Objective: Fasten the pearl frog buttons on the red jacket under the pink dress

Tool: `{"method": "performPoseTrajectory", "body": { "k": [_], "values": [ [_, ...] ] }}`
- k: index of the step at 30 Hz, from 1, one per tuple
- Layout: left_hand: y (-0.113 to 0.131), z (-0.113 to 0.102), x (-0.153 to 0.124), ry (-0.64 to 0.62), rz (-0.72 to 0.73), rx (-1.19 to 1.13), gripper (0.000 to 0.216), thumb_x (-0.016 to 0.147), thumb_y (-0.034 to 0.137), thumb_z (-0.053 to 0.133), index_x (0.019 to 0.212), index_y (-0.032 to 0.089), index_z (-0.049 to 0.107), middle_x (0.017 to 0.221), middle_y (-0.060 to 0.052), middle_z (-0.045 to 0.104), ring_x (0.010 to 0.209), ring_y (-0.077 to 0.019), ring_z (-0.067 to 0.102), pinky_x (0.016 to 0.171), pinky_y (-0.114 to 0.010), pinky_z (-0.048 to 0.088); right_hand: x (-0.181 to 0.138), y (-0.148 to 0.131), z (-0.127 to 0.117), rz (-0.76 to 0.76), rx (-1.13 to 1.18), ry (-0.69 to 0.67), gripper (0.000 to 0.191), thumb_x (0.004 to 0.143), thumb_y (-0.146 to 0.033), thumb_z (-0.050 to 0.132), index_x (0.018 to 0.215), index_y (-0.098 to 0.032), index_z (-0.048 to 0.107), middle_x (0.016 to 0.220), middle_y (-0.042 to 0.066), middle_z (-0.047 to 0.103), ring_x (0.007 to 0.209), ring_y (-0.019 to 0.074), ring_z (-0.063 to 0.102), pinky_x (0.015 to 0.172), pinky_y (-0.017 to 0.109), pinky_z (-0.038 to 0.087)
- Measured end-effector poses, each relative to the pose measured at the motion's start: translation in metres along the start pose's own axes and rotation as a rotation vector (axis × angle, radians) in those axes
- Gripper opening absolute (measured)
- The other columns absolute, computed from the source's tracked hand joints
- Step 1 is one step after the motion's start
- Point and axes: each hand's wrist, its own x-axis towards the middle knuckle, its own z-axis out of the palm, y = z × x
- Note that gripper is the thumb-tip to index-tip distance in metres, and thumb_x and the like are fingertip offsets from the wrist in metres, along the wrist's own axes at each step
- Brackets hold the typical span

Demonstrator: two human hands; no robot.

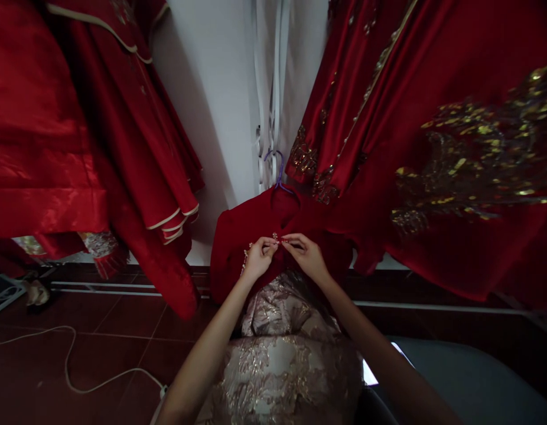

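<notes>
Pinching with the left hand (263, 255), thumb against fingertips, at the chest of a dark red cloth garment (231, 236) with pale bead trim (246, 258); pinching likewise with the right hand (303, 252), just beside. Too small to tell: bead, thread or cloth edge between the tips. Find the garment straight ahead, on a thin purple hanger (280, 170), before white metal rack posts (276, 82), with shimmering pinkish-grey brocade cloth (273, 366) below.

Likeliest to go wrong: losing a bead from either grip and dropping it into the brocade folds, through tininess and dim light. Possible too: puckering or tearing the cloth by tugging too hard, or setting the garment swinging, for want of firm backing behind it. Also worth watching: brushing the lit screen (370, 375) beside the right forearm with a careless elbow, or catching a foot in the thin white cable (72, 372) on the dark red tiled floor (114, 360).

Now to count: two hands, both pinching; one dark red garment; one purple hanger; one lit screen; one grey round-cornered surface (468, 383); one cable. At left, at least two hanging red garments (123, 106), overlapping; at right, at least two more, counting red satin with beaded edging (344, 100) and red cloth with gold sequins (481, 141). Beads: too many and too small to number.
</notes>
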Motion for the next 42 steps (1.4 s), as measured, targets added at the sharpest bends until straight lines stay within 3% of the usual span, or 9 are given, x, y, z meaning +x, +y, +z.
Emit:
{"method": "performPoseTrajectory", "body": {
  "k": [3,8,13,20,28,42],
  "values": [
    [0.007,-0.005,0.004,-0.048,0.068,0.115,0.008,0.081,0.018,0.050,0.087,0.015,0.054,0.085,-0.006,0.061,0.080,-0.0112,0.059,0.077,-0.027,0.049,0.001,-0.004,0.002,-0.024,-0.005,0.023,0.028,0.073,-0.037,0.062,0.094,-0.020,0.062,0.098,0.007,0.066,0.090,0.0183,0.063,0.075,0.033,0.054],
    [0.031,-0.010,0.003,-0.112,0.269,0.541,0.009,0.081,0.019,0.049,0.090,0.018,0.052,0.090,-0.005,0.059,0.084,-0.0151,0.058,0.079,-0.029,0.047,-0.001,-0.013,0.003,-0.056,-0.017,0.053,0.027,0.075,-0.036,0.061,0.097,-0.020,0.062,0.098,0.007,0.066,0.088,0.0175,0.063,0.076,0.033,0.054],
    [0.049,-0.009,0.004,-0.160,0.298,0.819,0.015,0.081,0.027,0.049,0.092,0.017,0.052,0.091,-0.008,0.058,0.078,-0.0182,0.059,0.069,-0.028,0.047,-0.007,-0.028,-0.001,-0.127,-0.081,0.090,0.030,0.077,-0.039,0.058,0.099,-0.020,0.065,0.102,0.007,0.064,0.088,0.0176,0.062,0.077,0.033,0.055],
    [0.058,-0.012,0.011,-0.222,0.334,0.772,0.013,0.084,0.026,0.044,0.085,0.018,0.054,0.086,-0.006,0.061,0.076,-0.0170,0.059,0.070,-0.027,0.046,-0.009,-0.040,-0.004,-0.176,-0.144,0.104,0.029,0.080,-0.038,0.055,0.102,-0.023,0.067,0.099,0.006,0.063,0.088,0.0170,0.062,0.076,0.031,0.057],
    [0.061,-0.012,0.013,-0.235,0.313,0.727,0.012,0.081,0.022,0.047,0.086,0.018,0.057,0.085,-0.005,0.064,0.077,-0.0162,0.060,0.072,-0.026,0.045,-0.009,-0.033,-0.003,-0.147,-0.088,0.117,0.036,0.077,-0.041,0.058,0.108,-0.023,0.065,0.105,0.005,0.062,0.090,0.0174,0.062,0.078,0.031,0.056],
    [0.060,-0.010,0.014,-0.217,0.334,0.901,0.014,0.082,0.027,0.047,0.085,0.019,0.058,0.084,-0.006,0.064,0.076,-0.0178,0.060,0.071,-0.027,0.045,0.003,-0.021,-0.005,-0.118,-0.011,0.022,0.041,0.074,-0.038,0.062,0.113,-0.025,0.062,0.107,0.004,0.058,0.093,0.0172,0.060,0.082,0.033,0.056]
  ]
}}
